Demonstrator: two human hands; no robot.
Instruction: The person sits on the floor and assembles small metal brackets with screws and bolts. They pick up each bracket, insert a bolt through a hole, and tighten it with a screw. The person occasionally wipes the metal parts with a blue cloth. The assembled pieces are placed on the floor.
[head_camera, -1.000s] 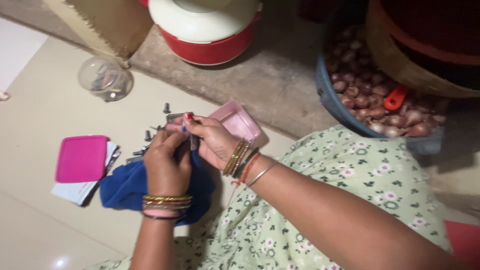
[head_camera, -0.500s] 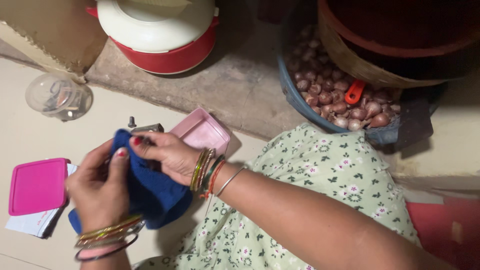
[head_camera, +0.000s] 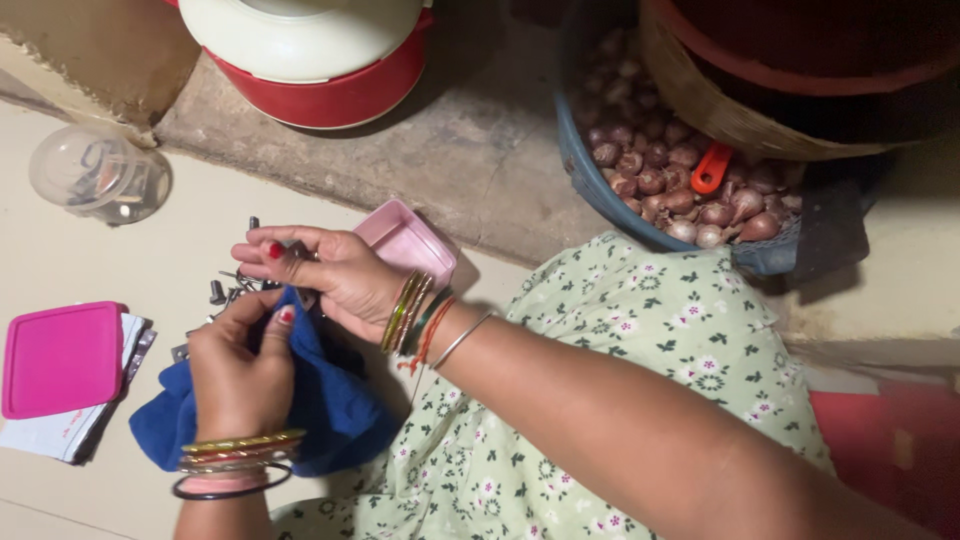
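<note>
Blue cloth (head_camera: 330, 410) is gathered in the left hand (head_camera: 240, 365), closed around it so a fold is presented upward. At its one o'clock, the right hand (head_camera: 320, 275) pinches something small against the cloth; what it is cannot be told. Loose screws (head_camera: 225, 290) lie at eleven o'clock.

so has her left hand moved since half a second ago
Yes. The left hand has shifted right and lower, closer to the pink tray, gripping the blue cloth beneath the right hand.

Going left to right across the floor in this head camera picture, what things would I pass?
Magenta lid → clear plastic jar → left hand gripping the blue cloth → pale pink box → blue basin of small onions.
</note>
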